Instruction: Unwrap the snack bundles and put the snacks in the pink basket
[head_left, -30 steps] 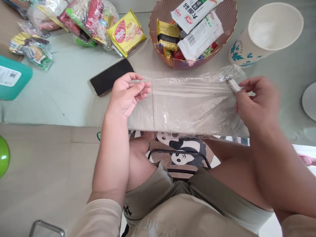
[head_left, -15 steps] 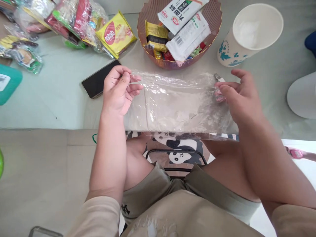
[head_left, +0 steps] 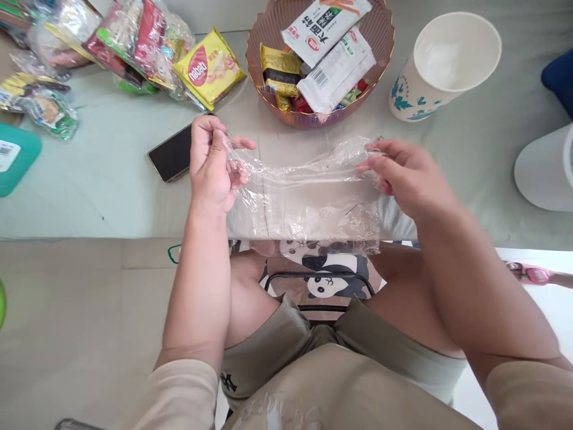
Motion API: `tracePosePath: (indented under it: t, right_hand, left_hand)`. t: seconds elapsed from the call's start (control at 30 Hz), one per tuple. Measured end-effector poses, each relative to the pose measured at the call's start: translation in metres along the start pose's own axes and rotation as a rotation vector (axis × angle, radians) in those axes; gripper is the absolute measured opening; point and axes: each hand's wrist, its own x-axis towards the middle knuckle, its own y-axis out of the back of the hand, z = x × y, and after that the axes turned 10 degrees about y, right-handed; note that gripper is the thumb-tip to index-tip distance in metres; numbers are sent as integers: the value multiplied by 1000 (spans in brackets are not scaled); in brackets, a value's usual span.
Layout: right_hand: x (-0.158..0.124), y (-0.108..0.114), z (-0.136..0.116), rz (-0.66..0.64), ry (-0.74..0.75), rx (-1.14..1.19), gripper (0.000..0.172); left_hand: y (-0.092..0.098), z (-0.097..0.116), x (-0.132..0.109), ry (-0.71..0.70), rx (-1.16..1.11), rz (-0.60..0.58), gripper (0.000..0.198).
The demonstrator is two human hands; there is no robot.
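A clear plastic zip bag (head_left: 308, 200) hangs over the table's near edge in front of me. My left hand (head_left: 212, 170) pinches its left top corner, fingers closed on the film. My right hand (head_left: 405, 176) grips the right top corner, fingers curled on the plastic. The bag's mouth sags and wrinkles between the two hands. A ribbed brown bowl (head_left: 268, 27) full of wrapped snacks stands just beyond the bag.
A black phone (head_left: 172, 156) lies left of my left hand. A yellow wafer pack (head_left: 208, 67) and a heap of snack packets (head_left: 129, 42) sit at the back left. A white paper cup (head_left: 441, 63) stands right of the bowl. A teal box (head_left: 15, 158) is at the left edge.
Both hands have moved closer together, so the bag, stretched flat a second ago, now sags and bunches between them. The right hand slid left along the top edge.
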Motion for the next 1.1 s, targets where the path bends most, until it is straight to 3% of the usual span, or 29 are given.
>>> tracePosePath:
  t: [0.1, 0.2, 0.3, 0.47, 0.57, 0.73, 0.93, 1.1]
  right_hand:
    - [-2, -1, 1, -18, 93, -125, 9]
    - [-2, -1, 4, 36, 176, -147, 22]
    - [-2, -1, 6, 52, 191, -64, 31]
    - [-3, -3, 7, -14, 163, 104, 20]
    - [-4, -5, 7, -18, 205, 39, 34]
    - [-1, -6, 6, 120, 218, -17, 57]
    - [-1, -4, 6, 161, 160, 162, 57]
    - [4, -3, 5, 217, 126, 176, 58]
  left_hand:
    - [-1, -1, -1, 19, 38, 16, 15]
    - [3, -5, 0, 9, 61, 33, 15]
    - [9, -12, 5, -11, 73, 26, 20]
    - [11, -21, 10, -32, 85, -56, 23]
    - [9, -23, 10, -18, 111, -87, 26]
    - [8, -24, 9, 8, 130, -106, 24]
    - [2, -16, 6, 31, 128, 86, 22]
    - [-3, -12, 7, 97, 162, 274, 11]
